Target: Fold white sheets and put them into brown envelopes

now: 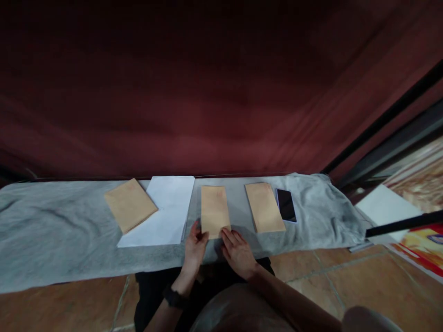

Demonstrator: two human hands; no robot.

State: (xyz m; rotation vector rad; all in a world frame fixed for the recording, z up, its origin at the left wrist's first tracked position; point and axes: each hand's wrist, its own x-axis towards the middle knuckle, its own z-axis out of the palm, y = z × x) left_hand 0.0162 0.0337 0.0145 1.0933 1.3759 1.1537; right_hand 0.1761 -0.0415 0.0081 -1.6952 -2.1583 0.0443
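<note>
A brown paper envelope [214,210] lies upright in front of me on the grey cloth, its short lower edge towards my body. My left hand [194,249] is at its lower left corner; the thumb touches the corner and the index finger stands apart beside the left edge. The other fingers of that hand are partly hidden. Flat on the lower right corner rest the outstretched fingers of my right hand [238,252]. To the right lies a stack of brown envelopes [265,207].
A phone [286,205] sits beside the right stack. On the left, more brown envelopes [130,205] overlap a stack of white paper [171,212]. The grey cloth [69,230] covers a narrow bench before a dark red curtain [207,115]. Dark bars [398,226] stand at right.
</note>
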